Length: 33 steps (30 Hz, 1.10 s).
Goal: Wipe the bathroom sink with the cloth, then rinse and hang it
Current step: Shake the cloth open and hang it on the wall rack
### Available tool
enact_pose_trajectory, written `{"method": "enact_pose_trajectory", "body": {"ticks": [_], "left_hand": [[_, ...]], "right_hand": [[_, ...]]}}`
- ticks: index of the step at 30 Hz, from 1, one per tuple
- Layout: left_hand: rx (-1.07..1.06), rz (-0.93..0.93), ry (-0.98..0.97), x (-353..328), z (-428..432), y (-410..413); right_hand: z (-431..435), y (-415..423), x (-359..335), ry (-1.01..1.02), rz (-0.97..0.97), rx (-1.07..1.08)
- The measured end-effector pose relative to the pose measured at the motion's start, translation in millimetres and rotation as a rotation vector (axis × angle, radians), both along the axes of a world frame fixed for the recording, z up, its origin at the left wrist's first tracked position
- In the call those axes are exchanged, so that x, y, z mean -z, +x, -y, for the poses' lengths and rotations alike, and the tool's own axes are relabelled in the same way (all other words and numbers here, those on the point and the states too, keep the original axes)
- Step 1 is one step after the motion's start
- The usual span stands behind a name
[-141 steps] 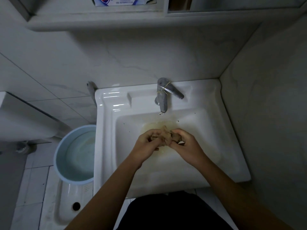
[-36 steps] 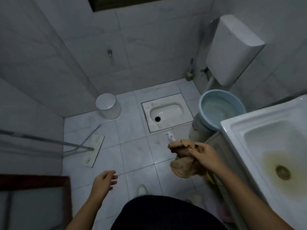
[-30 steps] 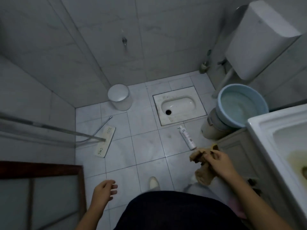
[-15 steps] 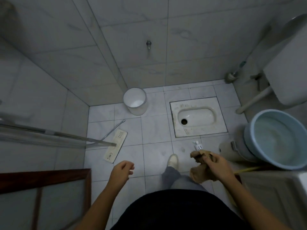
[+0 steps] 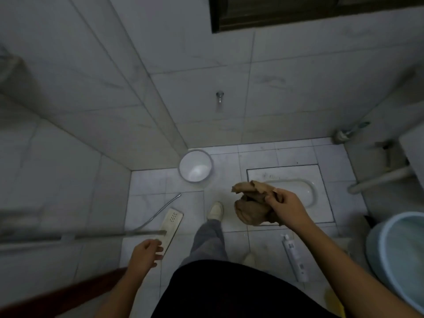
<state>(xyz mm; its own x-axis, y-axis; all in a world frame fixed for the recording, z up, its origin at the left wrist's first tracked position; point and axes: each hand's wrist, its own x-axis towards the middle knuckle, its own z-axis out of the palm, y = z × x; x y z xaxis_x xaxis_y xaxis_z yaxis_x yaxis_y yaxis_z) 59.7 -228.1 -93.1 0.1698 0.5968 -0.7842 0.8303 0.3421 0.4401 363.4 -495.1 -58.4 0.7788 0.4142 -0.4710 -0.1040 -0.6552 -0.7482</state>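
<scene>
I see the left hand (image 5: 146, 252) low and near, fingers loosely spread, holding nothing. Right of it, the right hand (image 5: 285, 208) pinches the crumpled brown cloth (image 5: 251, 208), which bunches left of the fingers, above the floor tiles (image 5: 146, 182).

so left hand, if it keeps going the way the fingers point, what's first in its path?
Probably the flat mop head on the floor: the left hand's open fingers aim at it. Depth is unclear; the hand may be well above it.

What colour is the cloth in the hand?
Brownish tan, seen in the head view: the cloth is bunched in the right hand.
</scene>
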Motion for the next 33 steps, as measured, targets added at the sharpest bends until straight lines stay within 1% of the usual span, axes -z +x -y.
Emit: {"method": "enact_pose_trajectory", "body": {"ticks": [5, 9, 14, 16, 19, 22, 25, 29, 33], "left_hand": [[0.217, 0.097, -0.015, 8, -45, 145], [0.539, 0.167, -0.058, 5, -53, 271], [0.956, 0.251, -0.064, -10, -16, 415], [1.069, 0.277, -0.058, -17, 6, 454], [1.190, 0.290, -0.054, -21, 36, 490], [1.264, 0.265, -0.001, -18, 53, 507], [1.244, 0.218, 0.055, -13, 51, 512], [1.188, 0.146, 0.085, -13, 42, 519], [1.162, 0.108, 0.076, -14, 44, 541]], "right_hand": [[23, 33, 16, -0.077, -0.083, 0.236], [60, 25, 20, -0.124, -0.128, 0.534], [104, 4, 9, -0.227, -0.154, 0.900], [118, 0, 3, -0.223, -0.171, 1.001], [136, 0, 4, -0.199, -0.179, 1.105], [151, 20, 15, -0.183, -0.221, 1.144], [157, 58, 20, -0.115, -0.235, 1.104], [158, 118, 5, 0.019, -0.127, 1.002], [162, 170, -15, 0.097, -0.013, 1.000]]}}
